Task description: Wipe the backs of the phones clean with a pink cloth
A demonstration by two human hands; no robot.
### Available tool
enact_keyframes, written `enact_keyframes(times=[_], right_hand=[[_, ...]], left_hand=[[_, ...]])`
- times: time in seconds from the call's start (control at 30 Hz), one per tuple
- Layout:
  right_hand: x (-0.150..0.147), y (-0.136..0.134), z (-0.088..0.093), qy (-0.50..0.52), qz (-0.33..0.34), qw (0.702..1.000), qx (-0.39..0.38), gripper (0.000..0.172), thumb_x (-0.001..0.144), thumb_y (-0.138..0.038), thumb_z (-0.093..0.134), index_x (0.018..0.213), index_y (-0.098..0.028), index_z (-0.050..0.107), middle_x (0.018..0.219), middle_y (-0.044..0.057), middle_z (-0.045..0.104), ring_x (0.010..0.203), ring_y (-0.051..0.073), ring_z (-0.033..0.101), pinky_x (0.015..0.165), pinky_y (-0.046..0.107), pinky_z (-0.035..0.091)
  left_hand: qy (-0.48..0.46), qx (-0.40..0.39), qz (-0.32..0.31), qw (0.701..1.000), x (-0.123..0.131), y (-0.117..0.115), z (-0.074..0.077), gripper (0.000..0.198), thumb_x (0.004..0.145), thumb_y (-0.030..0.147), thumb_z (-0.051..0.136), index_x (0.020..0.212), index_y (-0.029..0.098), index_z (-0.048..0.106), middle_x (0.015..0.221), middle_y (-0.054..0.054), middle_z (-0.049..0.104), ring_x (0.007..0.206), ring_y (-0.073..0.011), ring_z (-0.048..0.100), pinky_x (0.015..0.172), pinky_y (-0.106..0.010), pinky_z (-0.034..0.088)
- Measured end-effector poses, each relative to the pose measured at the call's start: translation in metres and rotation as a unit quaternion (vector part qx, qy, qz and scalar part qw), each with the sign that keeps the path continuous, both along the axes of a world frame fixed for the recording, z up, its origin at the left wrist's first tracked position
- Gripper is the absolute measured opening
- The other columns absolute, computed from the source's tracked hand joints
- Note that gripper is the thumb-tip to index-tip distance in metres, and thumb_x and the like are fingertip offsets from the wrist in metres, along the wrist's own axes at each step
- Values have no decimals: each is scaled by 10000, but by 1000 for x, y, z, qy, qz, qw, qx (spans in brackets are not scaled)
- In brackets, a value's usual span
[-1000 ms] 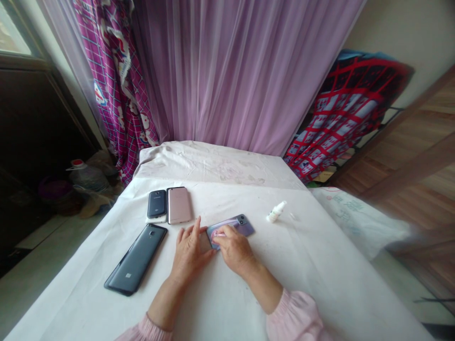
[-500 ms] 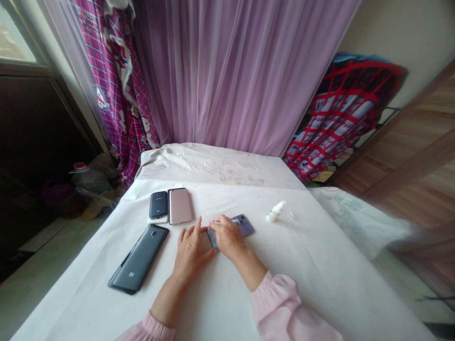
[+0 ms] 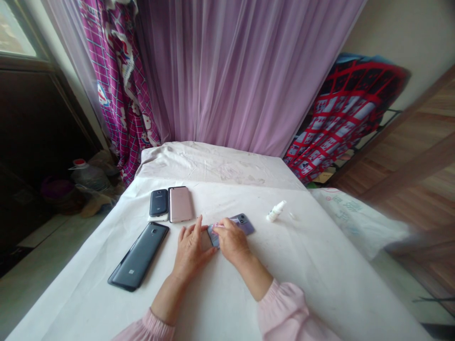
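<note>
A purple phone lies back up on the white table cover. My left hand lies flat beside its near end, fingers stretched out and touching its edge. My right hand rests on the phone with the fingers pressed down on a small pink cloth, most of which is hidden under them.
Left of my hands lie a large dark phone, a small dark phone and a rose-gold phone. A small white spray bottle lies to the right. Curtains hang behind the table.
My right hand has slid back and forth a little over the purple phone with the cloth. My left hand has stayed in place.
</note>
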State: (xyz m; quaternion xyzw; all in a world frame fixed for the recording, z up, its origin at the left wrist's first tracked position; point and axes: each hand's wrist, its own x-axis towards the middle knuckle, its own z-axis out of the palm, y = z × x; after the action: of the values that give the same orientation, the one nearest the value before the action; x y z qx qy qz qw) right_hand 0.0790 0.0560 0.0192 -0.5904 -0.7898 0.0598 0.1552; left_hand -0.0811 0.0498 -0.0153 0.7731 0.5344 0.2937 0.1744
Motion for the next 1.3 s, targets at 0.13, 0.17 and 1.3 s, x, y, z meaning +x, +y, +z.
enact_keyframes(times=[0.13, 0.17, 1.3], right_hand=[[-7, 15, 2, -31, -11, 999, -6, 274, 927, -193, 449, 942, -258, 715, 1037, 56, 617, 940, 170, 551, 772, 249, 421], [-8, 17, 3, -35, -12, 999, -4, 276, 928, -192, 446, 935, -259, 714, 1039, 55, 617, 943, 171, 550, 765, 249, 421], [3, -14, 1, 18, 49, 999, 3, 256, 905, -151, 488, 929, -245, 725, 1011, 48, 624, 955, 161, 544, 842, 244, 417]], left_hand=[[4, -1, 7, 1000, 1, -1, 1, 1005, 705, 282, 709, 1488, 205, 83, 1235, -85, 639, 1203, -298, 489, 1084, -528, 199], [6, 1, 9, 1000, 1, -1, 1, 1011, 701, 282, 712, 1488, 205, 83, 1231, -84, 642, 1202, -297, 493, 1084, -526, 202], [1, 10, 6, 1000, 1, -3, 1, 994, 725, 271, 692, 1486, 217, 55, 1238, -77, 628, 1196, -288, 491, 1081, -532, 208]])
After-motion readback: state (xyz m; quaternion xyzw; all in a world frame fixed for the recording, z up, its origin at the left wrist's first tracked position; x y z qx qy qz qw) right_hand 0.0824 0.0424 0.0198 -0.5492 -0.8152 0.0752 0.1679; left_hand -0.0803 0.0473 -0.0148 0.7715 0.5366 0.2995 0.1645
